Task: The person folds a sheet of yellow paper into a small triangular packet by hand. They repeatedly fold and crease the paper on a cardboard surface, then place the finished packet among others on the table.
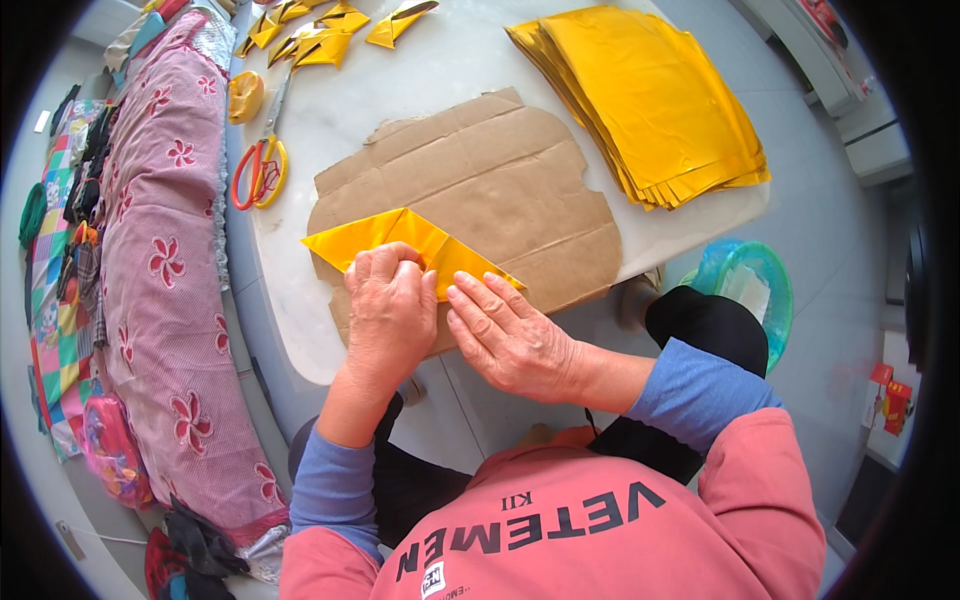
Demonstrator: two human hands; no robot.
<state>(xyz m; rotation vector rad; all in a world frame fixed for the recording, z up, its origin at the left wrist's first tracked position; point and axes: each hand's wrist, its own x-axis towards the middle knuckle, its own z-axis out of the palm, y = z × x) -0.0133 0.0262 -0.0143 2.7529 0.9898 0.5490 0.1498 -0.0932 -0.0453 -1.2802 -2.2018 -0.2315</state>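
A sheet of shiny gold paper [405, 234], folded into a long shape with pointed ends, lies on a flattened piece of brown cardboard [480, 176]. My left hand [390, 307] is curled over its near edge around the middle, and its fingertips are hidden from me. Beside it, my right hand [517, 334] lies flat, with extended fingertips on the paper's right part and the thumb out of sight. Both hands are at the cardboard's near edge, close together.
At the table's [300, 330] right lies a thick stack of gold sheets [645, 97]. Scissors [262, 169] with red and yellow handles rest at the left, near a yellowish round piece [245, 97]. Several folded gold pieces [322, 45] lie at the far left. A green basket [780, 300] stands lower right.
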